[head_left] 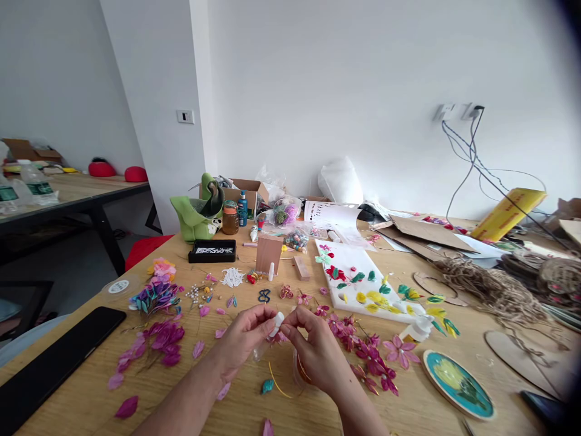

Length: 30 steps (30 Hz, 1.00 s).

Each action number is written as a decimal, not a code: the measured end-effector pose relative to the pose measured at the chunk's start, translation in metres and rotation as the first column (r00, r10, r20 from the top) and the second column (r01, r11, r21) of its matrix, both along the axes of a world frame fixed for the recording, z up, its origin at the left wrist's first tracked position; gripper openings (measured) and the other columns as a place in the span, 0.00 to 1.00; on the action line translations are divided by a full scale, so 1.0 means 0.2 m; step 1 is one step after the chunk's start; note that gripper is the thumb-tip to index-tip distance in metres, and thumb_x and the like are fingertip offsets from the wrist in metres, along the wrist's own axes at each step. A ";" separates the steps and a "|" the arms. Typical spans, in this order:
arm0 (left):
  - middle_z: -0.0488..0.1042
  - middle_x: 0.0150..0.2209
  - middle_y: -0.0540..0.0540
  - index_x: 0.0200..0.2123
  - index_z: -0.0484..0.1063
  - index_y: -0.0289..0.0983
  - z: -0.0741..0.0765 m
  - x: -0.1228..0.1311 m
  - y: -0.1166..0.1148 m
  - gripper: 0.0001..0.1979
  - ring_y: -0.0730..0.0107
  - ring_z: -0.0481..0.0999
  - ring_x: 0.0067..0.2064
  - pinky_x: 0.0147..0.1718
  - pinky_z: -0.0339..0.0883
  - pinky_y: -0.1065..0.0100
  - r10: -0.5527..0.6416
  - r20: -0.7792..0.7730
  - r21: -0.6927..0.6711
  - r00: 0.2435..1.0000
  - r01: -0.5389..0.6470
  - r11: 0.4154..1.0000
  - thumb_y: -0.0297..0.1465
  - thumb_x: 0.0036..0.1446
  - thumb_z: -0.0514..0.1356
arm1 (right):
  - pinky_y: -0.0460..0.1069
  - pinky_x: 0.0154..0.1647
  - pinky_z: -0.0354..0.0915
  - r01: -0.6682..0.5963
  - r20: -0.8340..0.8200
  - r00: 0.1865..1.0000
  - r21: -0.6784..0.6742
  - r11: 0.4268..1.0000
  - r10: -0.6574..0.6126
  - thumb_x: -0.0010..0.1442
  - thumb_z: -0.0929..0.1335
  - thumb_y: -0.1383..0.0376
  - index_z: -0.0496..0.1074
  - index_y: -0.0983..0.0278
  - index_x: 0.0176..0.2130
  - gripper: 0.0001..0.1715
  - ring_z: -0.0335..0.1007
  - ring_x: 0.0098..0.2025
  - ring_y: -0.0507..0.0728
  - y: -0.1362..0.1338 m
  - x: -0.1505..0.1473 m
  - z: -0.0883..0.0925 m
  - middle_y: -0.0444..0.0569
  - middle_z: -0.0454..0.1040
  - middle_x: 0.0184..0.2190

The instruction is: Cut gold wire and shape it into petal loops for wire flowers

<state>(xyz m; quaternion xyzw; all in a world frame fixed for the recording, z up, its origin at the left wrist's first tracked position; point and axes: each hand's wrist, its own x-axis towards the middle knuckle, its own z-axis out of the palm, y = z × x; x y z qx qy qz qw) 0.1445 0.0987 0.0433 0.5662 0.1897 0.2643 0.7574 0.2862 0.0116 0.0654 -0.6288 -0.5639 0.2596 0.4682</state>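
Over the middle of the table, my left hand [249, 333] is closed around a small white-capped tube [276, 324], its white end pointing up and to the right. Close beside it, the fingertips of my right hand [313, 342] are pinched together; what they grip is too small to make out. Pink petals [278, 339] show just beneath the fingertips. Partly behind my right hand stands a clear round container [298, 372]. A yellow wire [278, 381] and a teal petal piece [267, 386] lie below the hands. Magenta flowers [373, 357] spread to the right of my right hand.
Purple and magenta petals [166, 339] lie left, near a long black case [54, 369]. A white foam board [358, 272] with yellow and green petals lies to the right, beyond a round painted plaque [458, 384]. A wooden block [269, 254] stands ahead; twine [490, 297] lies far right.
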 end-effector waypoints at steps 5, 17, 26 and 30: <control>0.71 0.33 0.48 0.37 0.73 0.33 -0.01 0.00 0.01 0.13 0.72 0.68 0.35 0.38 0.61 0.68 0.013 0.009 -0.029 1.000 -0.013 1.000 0.38 0.56 0.63 | 0.47 0.35 0.60 -0.019 0.000 1.000 -0.021 1.000 0.019 0.61 0.63 0.65 0.70 0.65 0.29 0.11 0.68 0.33 0.54 0.00 0.00 -0.02 0.46 0.73 0.29; 0.71 0.32 0.48 0.37 0.74 0.33 0.00 0.01 0.00 0.14 0.72 0.68 0.34 0.37 0.62 0.69 0.028 -0.008 -0.024 1.000 -0.028 0.999 0.39 0.55 0.63 | 0.46 0.35 0.57 0.002 0.219 0.975 0.072 0.997 -0.018 0.63 0.61 0.68 0.64 0.63 0.28 0.11 0.65 0.32 0.53 0.00 -0.01 -0.03 0.46 0.70 0.28; 0.71 0.31 0.48 0.36 0.74 0.33 0.00 0.03 0.00 0.16 0.73 0.68 0.33 0.36 0.62 0.69 0.065 -0.004 0.003 0.998 -0.065 0.998 0.41 0.53 0.64 | 0.46 0.33 0.54 0.071 0.275 0.955 0.153 0.986 -0.112 0.63 0.59 0.69 0.58 0.62 0.26 0.12 0.61 0.31 0.54 0.02 -0.05 -0.09 0.45 0.65 0.26; 0.72 0.32 0.47 0.37 0.74 0.34 -0.01 0.03 0.01 0.15 0.71 0.69 0.33 0.36 0.64 0.68 0.063 0.010 -0.037 0.998 -0.063 0.997 0.40 0.53 0.65 | 0.46 0.32 0.55 0.104 0.191 0.974 0.114 0.988 -0.124 0.62 0.60 0.68 0.60 0.62 0.26 0.12 0.62 0.30 0.53 0.02 -0.05 -0.08 0.44 0.67 0.25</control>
